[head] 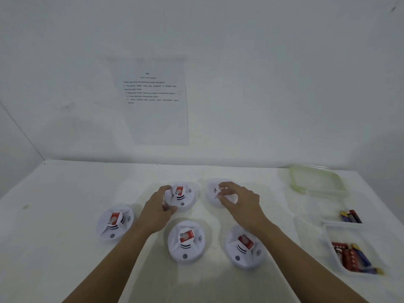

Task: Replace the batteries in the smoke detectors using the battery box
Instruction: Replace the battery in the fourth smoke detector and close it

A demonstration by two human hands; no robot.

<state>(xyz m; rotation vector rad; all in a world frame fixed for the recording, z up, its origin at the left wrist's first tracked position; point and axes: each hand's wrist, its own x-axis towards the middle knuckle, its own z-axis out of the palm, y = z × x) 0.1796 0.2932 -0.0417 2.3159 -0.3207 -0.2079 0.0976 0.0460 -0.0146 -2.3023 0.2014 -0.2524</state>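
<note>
Two hands on the rear smoke detectors.
The left hand (159,208) grasps the middle rear detector (182,197); the right hand (239,202) curls its fingers on the right rear detector (211,194). The battery box (326,225) lies well to the right.

You face a white corner workspace.
A white table (65,215) runs back to a plain white wall (262,84); a printed sheet (153,110) hangs on it ahead of you, and a side wall (13,138) joins at your left, evenly lit.
</note>
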